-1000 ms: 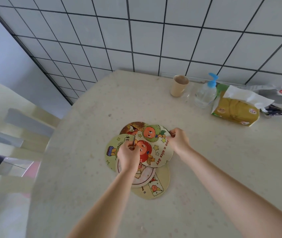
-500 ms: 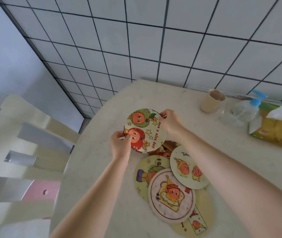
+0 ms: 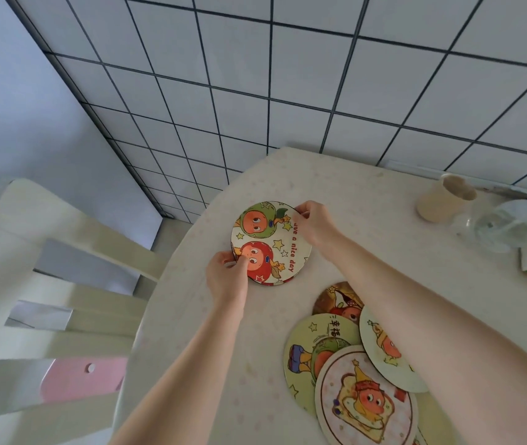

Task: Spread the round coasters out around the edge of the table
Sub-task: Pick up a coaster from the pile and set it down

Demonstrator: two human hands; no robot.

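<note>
The fingertips of the left hand [image 3: 227, 279] pinch the near-left rim of the "nice day" coaster [image 3: 270, 244], thumb on the printed face and the other fingers tucked under the edge. The right hand [image 3: 315, 224] pinches the far-right rim of the same coaster, its fingers curled together over the edge. Between the two grips the coaster sits low over the table [image 3: 368, 220], close to the table's curved left edge; a thin second rim shows under its near side, which may be another coaster beneath it, though that cannot be told for sure, nor whether it is already lying flat or just above the surface.

Nearer the person than the held coaster, and further in from the table edge, the pile of coasters [image 3: 345, 358] lies overlapping: a green one with a figure, a pink-bordered toast one on top at the front, a white one partly under the right forearm, and a brown one peeking out at the back. Beyond the held coaster, well off toward the tiled wall, stand a paper cup [image 3: 445, 199] and a clear pump bottle [image 3: 509, 223].

As a judgement, the task is at its start: one coaster is being set at the edge, none sits placed elsewhere along the visible rim, and at least four in the pile are left to distribute.
</note>
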